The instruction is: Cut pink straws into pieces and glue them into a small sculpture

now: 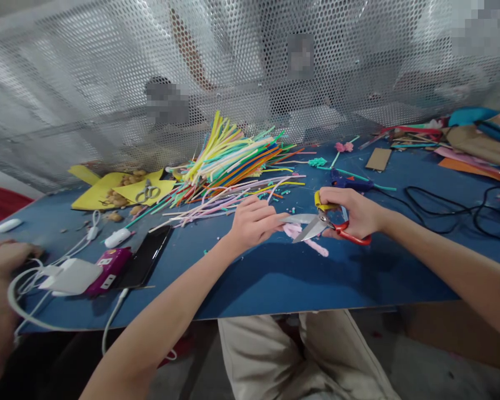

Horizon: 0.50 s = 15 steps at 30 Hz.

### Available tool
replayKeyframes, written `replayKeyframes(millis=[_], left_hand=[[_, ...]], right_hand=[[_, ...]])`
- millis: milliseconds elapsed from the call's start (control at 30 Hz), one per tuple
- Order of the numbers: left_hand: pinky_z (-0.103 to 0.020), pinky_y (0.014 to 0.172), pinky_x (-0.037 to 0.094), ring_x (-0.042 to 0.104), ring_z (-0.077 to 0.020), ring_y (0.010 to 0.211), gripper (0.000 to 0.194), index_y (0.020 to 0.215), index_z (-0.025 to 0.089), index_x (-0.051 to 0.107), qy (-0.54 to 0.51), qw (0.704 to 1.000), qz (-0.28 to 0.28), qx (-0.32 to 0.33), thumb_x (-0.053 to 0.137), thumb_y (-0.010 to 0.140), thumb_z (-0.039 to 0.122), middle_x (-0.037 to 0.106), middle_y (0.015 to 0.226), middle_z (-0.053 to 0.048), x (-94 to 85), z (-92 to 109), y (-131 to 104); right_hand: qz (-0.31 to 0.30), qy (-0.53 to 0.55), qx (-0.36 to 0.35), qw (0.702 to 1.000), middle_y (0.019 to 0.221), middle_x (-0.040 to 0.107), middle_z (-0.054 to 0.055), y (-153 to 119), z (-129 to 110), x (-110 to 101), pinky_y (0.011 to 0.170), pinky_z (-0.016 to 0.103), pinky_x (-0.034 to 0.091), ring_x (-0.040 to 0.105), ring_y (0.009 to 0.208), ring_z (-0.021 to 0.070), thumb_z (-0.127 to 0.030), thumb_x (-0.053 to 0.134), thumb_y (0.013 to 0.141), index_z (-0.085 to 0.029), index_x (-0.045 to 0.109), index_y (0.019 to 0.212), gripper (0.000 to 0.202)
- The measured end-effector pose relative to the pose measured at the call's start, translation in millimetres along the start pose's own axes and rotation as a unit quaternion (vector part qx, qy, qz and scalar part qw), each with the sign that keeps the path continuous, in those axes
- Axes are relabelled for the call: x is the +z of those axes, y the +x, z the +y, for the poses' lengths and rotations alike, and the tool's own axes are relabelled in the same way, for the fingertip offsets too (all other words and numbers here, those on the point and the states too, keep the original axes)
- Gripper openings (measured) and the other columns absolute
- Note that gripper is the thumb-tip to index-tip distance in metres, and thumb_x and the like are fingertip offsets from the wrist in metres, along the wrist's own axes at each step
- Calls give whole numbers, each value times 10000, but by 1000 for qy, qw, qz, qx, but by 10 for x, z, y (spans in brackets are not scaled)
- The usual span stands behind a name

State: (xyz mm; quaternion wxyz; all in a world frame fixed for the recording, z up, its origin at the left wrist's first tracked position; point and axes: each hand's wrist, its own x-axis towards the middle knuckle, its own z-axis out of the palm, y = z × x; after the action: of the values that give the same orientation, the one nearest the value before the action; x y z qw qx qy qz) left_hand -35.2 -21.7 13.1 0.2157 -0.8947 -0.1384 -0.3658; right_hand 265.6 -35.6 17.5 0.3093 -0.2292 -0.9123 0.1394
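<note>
My left hand pinches a pink fuzzy pipe-cleaner piece above the blue table, its loose end pointing right and down. In my right hand are scissors with a yellow and a red handle loop. Their blades are spread, pointing left, and lie around or over the pink piece; which of the two I cannot tell. A big bundle of coloured pipe cleaners lies behind my left hand, with pink strands loose in front of it.
A blue glue gun and black cable lie at right. A phone, purple box, and white charger are at left, near another person's hand. Perforated metal screen stands behind the table.
</note>
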Motion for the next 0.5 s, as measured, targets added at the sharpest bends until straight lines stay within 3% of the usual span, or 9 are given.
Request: replayKeyframes(millis=[267,500], left_hand=[[-247,650,420,578,-109,615,381,943,203,670,-40,997,57,27,378,1067,414,644,683,3,34,15,7],[-243,622,410,564,-105,595,331,992,201,669,-63,994,83,31,414,1062,401,637,668,13,18,55,69]], right_hand=[[91,-57,-32,994,842,552,19,-9,-1,66,612,260,338,461,717,141,-314,778,690,-228,410,832,404],[131,-84,-65,986,821,566,14,-33,36,76,619,261,401,482,700,142,-212,723,666,-232,456,852,326]])
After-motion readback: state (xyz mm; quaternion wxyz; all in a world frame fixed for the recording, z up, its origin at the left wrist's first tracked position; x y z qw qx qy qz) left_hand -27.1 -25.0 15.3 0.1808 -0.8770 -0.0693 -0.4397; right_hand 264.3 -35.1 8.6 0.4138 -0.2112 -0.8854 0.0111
